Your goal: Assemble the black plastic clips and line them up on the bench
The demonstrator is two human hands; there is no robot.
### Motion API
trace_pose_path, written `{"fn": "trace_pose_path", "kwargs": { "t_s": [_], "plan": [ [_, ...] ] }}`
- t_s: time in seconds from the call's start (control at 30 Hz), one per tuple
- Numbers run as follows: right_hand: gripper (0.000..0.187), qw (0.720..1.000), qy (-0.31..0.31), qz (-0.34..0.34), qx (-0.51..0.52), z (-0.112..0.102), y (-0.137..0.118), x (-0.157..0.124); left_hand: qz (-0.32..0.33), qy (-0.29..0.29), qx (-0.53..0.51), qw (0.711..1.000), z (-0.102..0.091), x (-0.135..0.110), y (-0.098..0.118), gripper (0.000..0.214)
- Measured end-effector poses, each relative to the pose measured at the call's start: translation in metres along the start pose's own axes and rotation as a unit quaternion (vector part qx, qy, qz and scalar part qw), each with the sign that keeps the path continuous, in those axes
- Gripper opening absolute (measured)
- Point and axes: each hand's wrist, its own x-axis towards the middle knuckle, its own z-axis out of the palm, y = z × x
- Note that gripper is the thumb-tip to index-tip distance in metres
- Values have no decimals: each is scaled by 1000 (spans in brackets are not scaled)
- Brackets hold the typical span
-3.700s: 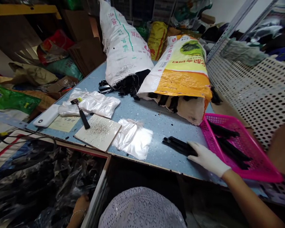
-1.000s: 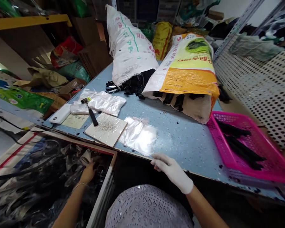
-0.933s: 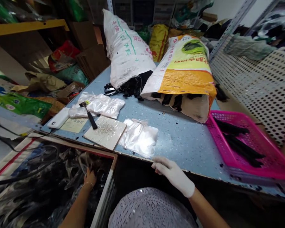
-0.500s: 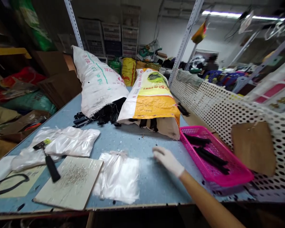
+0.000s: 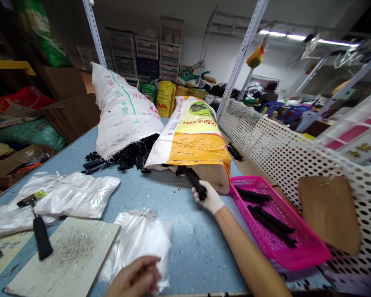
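Note:
My right hand, in a white glove, is closed on a bundle of black strips at the mouth of the yellow and white sack, which lies on its side. My bare left hand is at the near table edge. Its fingers are curled on a stack of clear plastic bags. More black strips lie in the pink basket just right of my right forearm.
A white woven sack spills black pieces at the back of the blue table. A hammer, a pale board and more plastic bags lie at the left. A white perforated panel with a brown card bounds the right.
My view has lifted from the bin under the table to the tabletop. My right hand moved forward to the yellow sack and closed on black strips. My left hand came up onto the plastic bags.

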Motion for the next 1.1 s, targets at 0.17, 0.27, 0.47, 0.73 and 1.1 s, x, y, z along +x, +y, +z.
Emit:
{"fn": "trace_pose_path", "kwargs": {
  "t_s": [0.17, 0.27, 0.47, 0.73, 1.1],
  "plan": [
    [68, 934, -249, 69, 246, 43, 86, -113, 145, -40, -132, 980, 58, 68, 39, 76],
    [60, 936, -273, 67, 211, 49, 104, -152, 146, -90, -238, 956, 81, 70, 58, 65],
    [37, 961, -37, -215, -169, 7, 48, -152, 92, -74, -315, 942, 89, 44, 74, 48],
    [41, 810, 15, -374, -451, 19, 17, -135, 82, -98, -297, 946, 87, 27, 69, 45],
    [45, 974, -219, -41, 37, 26, 12, -164, 83, -41, -95, 991, 92, -1, 78, 65]
  ]
}}
